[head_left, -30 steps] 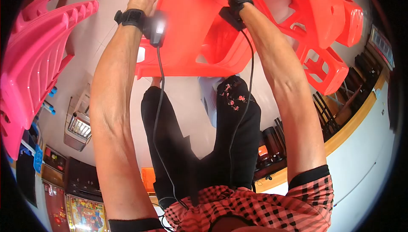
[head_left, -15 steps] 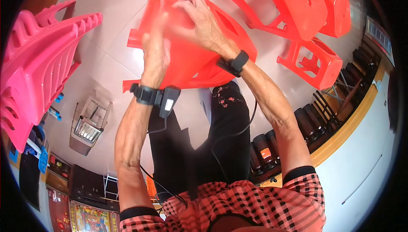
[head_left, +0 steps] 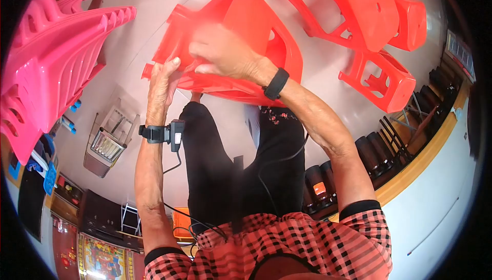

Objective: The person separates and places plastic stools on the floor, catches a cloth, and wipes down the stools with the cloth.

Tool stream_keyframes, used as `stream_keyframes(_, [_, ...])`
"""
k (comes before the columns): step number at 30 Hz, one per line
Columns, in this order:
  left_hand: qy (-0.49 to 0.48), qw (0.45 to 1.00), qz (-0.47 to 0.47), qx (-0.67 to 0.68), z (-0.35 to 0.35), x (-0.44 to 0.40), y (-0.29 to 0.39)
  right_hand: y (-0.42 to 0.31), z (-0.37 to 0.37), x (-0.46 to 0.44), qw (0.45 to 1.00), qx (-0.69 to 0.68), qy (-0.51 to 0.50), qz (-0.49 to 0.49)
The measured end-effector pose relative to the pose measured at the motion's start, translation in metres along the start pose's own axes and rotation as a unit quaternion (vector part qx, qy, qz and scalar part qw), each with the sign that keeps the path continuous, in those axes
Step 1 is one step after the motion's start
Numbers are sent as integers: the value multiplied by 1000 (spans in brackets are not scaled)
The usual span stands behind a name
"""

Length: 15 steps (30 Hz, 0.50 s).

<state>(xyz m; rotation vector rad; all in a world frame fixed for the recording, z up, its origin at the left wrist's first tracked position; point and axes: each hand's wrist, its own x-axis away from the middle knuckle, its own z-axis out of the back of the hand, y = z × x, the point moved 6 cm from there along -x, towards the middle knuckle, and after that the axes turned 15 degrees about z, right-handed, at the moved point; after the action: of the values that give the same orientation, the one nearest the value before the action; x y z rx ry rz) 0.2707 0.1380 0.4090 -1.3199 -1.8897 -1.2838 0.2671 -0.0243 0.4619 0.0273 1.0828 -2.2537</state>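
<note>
A red plastic piece (head_left: 251, 29) with cut-out openings lies tilted in front of my knees, its narrower legs or edges toward the left. At its lower left edge is my left hand (head_left: 165, 83), thumb up, fingers wrapped against the red plastic. Over the piece, just to the right, my right hand (head_left: 220, 52) is curled, its knuckles smeared by motion; what its fingers hold, if anything, is hidden. Both wrists wear black straps, and a small black box with a cable hangs by the left one.
Pink plastic chairs or panels (head_left: 56, 65) stand at the left. More red plastic pieces (head_left: 359, 13) lie at the upper right. A metal folding stool (head_left: 107, 144) is on the floor at left. Dark cylinders (head_left: 371, 152) line a wooden ledge (head_left: 410, 170) at right.
The red piece has been turned and tilted, its edges now facing left. My left hand has moved down and left along it; my right hand has come down beside the left and curled.
</note>
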Motion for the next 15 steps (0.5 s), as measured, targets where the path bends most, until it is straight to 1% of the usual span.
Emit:
stream_keyframes(1, [6,1000,-3,-14,4,5,4,-2,-7,-3,1000,-6,-19,0])
stream_keyframes(3, [19,999,-8,-45,11,14,14,-7,-14,-10,1000,1,3,0])
stream_keyframes(6, [101,992,-12,-73,42,-1,14,-12,-25,-18,1000,20,17,-13])
stream_keyframes(9, [186,973,-46,-129,51,-7,22,-16,-37,-19,998,31,34,-34])
stream_keyframes(10, [214,962,-75,-153,44,-6,29,-17,-42,-21,998,32,44,-41])
stream_keyframes(13, [221,957,-88,-165,53,-22,42,-20,-55,-31,991,87,70,-67])
stream_keyframes(15, [245,944,-83,-207,53,-33,49,-15,-65,-40,985,114,101,-85])
